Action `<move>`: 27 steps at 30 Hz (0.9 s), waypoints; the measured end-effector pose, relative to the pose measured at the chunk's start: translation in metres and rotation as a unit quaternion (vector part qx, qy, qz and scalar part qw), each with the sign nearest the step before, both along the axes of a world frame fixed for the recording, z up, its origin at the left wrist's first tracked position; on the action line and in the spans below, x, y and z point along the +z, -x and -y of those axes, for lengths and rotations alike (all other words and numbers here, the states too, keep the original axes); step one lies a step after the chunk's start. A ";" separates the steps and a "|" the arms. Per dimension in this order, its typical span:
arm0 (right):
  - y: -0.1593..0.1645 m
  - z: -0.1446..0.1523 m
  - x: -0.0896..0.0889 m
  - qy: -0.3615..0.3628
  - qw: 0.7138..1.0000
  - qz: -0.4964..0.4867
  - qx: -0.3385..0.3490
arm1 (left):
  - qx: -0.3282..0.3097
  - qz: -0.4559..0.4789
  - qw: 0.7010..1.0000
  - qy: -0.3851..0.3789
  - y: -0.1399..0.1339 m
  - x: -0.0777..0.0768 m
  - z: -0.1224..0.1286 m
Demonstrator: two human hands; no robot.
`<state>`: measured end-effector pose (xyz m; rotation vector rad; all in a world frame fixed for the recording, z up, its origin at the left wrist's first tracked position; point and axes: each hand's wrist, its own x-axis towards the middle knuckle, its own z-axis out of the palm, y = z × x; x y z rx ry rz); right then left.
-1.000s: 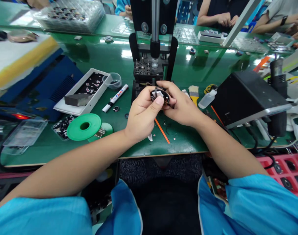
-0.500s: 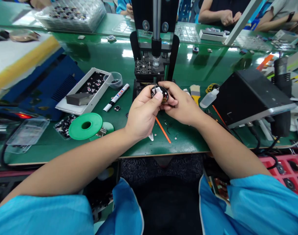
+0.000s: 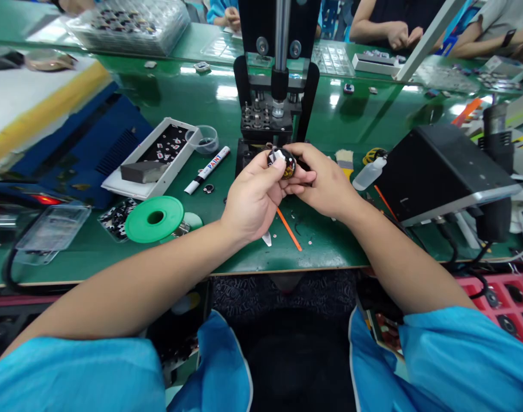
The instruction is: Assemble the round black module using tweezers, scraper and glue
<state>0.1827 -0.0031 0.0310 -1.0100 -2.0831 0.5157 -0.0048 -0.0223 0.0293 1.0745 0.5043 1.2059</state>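
Between my two hands, in front of the black press (image 3: 268, 117), is a small round black part (image 3: 288, 166) with a white piece and coppery bits on its face. My left hand (image 3: 255, 197) pinches it from the left, thumb on the white piece. From the right, my right hand (image 3: 324, 177) grips its edge, fingertips close to the left fingers; some of them are hidden behind the part. Below the hands an orange stick (image 3: 289, 230) and a small pale pointed piece (image 3: 267, 238) lie on the green bench (image 3: 244, 260).
Left stand a white box (image 3: 165, 180) of tiny parts, a paint marker (image 3: 207, 170), a clear cup (image 3: 207, 140) and a green spool (image 3: 154, 219). Right are a brush (image 3: 344, 162), a squeeze bottle (image 3: 369, 173) and a black box-shaped device (image 3: 442, 171). Co-workers' hands (image 3: 401, 35) show across the bench.
The view has shifted slightly, so the bench items appear a little to the right. Both hands keep hold of the round part; my left thumb has shifted slightly on it.
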 end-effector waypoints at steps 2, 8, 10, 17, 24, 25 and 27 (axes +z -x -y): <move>0.000 0.000 0.000 -0.002 1.000 0.002 -0.002 | -0.004 0.001 1.000 -0.002 0.000 0.000 -0.001; 0.000 0.001 -0.002 0.003 1.000 0.009 -0.011 | -0.021 -0.009 1.000 -0.002 0.000 0.001 -0.001; 0.000 0.003 -0.001 0.007 1.000 0.009 -0.013 | -0.027 -0.015 0.999 -0.006 0.000 0.001 0.000; 0.007 0.005 0.008 0.078 0.991 -0.095 -0.059 | 0.002 -0.019 0.999 0.034 -0.001 0.005 0.001; 0.009 0.004 0.019 0.192 0.941 -0.279 -0.009 | 0.034 -0.053 0.995 0.080 -0.006 0.005 0.000; 0.009 0.004 0.019 0.205 0.932 -0.298 0.003 | 0.036 -0.058 0.995 0.077 -0.006 0.004 0.000; 0.010 0.004 0.019 0.227 0.919 -0.322 0.023 | 0.040 -0.067 0.995 0.069 -0.006 0.004 0.000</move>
